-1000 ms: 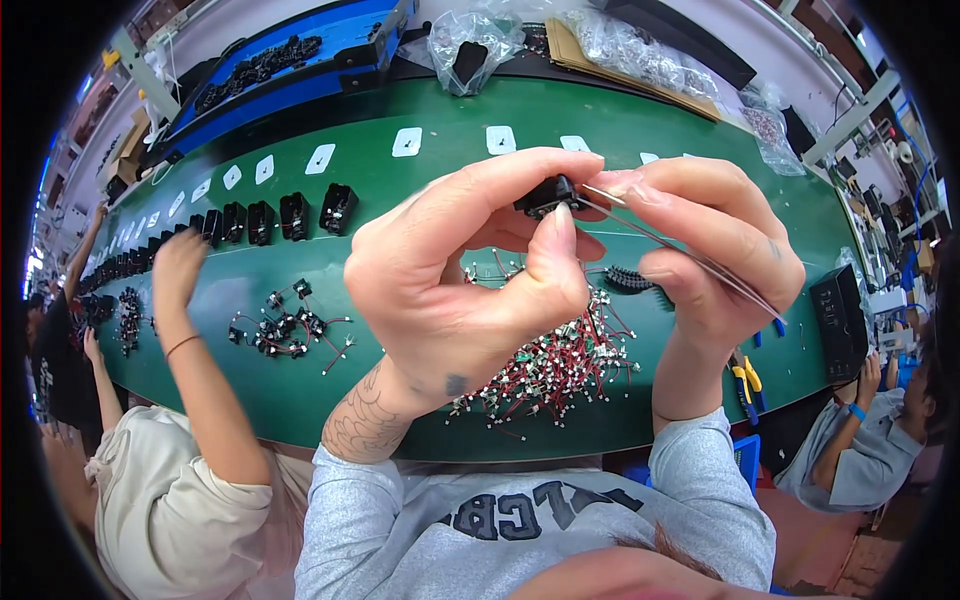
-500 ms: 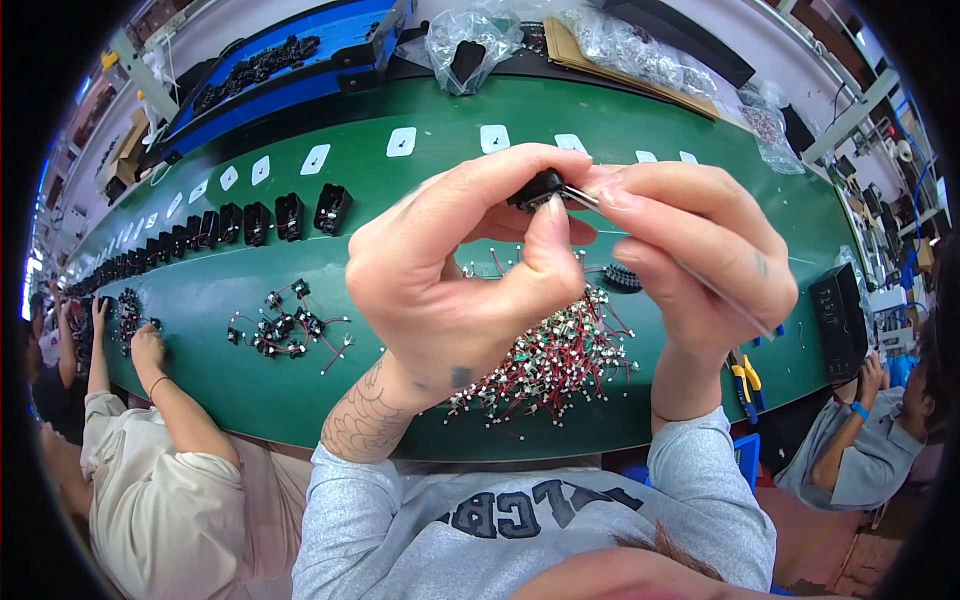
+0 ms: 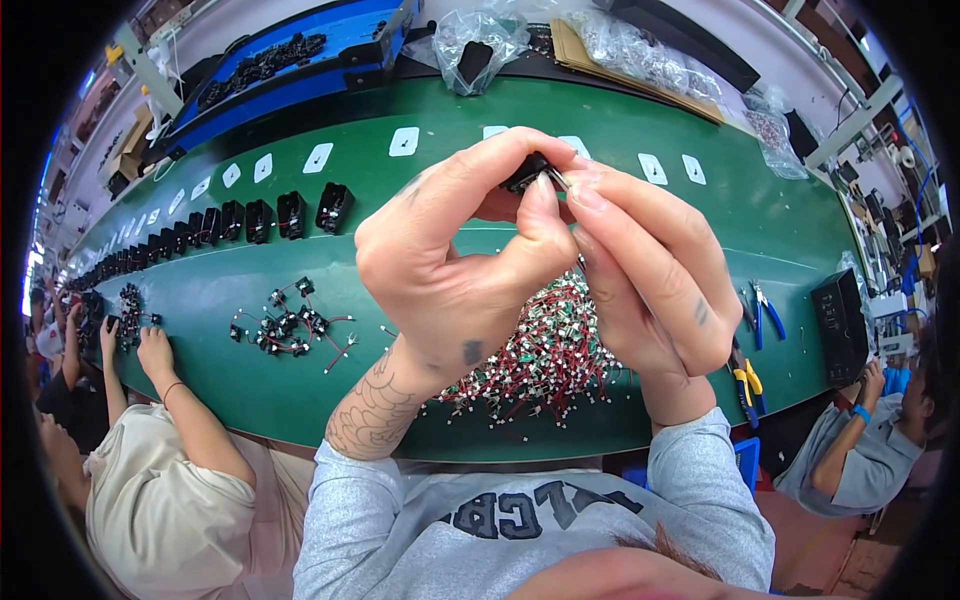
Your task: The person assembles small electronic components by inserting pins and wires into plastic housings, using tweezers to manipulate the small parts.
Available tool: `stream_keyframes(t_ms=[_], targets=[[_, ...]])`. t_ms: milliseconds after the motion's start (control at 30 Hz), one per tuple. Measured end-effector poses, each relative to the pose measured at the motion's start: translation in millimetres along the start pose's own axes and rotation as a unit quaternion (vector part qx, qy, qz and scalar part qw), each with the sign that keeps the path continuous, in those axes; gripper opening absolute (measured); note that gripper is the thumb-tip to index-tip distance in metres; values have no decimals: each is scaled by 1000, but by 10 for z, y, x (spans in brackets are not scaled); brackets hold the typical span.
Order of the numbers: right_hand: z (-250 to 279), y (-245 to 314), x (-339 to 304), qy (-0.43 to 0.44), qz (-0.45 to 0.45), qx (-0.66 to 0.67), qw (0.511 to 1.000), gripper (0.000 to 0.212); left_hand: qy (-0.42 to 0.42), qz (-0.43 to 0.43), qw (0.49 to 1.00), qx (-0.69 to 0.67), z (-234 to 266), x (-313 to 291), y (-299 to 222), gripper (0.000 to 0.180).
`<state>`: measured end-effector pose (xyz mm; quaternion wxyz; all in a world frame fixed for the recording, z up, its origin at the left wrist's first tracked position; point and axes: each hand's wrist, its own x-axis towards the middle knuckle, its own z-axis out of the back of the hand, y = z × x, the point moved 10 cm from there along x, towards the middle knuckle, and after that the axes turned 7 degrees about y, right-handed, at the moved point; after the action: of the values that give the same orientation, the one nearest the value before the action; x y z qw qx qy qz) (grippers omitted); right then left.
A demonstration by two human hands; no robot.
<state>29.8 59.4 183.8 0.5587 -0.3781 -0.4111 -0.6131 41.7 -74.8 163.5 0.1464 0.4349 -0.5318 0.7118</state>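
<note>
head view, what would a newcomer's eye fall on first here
Probably the two hands in the middle, raised over the green table: the left hand holds a small black part while the right hand holds a thin metal tool against it. Next, the heap of red-wired white connectors below them, then the row of black housings curving off to the left.

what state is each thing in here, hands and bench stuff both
black part: pinched in the left hand
thin metal tool: held in the right hand, mostly hidden
black housings: lined up in a row
red-wired connectors: heaped loose
blue-handled pliers: lying, handles spread
blue tray: holding black pieces
</note>
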Motion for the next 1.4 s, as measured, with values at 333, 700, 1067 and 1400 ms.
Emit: stream_keyframes(t_ms=[333,700,1067,1400], targets=[[20,-12,8,-6,21,1,1000,24,11,41,998,-45,-7,14,43,27],[208,-295,40,16,-57,79,995,19,2,99,983,-157,-59,26,290,28],[206,-406,67,7,-86,166,982,21,41,88,980,-173,-95,85,79,23],[89,-657,-42,39,-251,293,922,15,153,100,958,-221,-255,107,48,33]])
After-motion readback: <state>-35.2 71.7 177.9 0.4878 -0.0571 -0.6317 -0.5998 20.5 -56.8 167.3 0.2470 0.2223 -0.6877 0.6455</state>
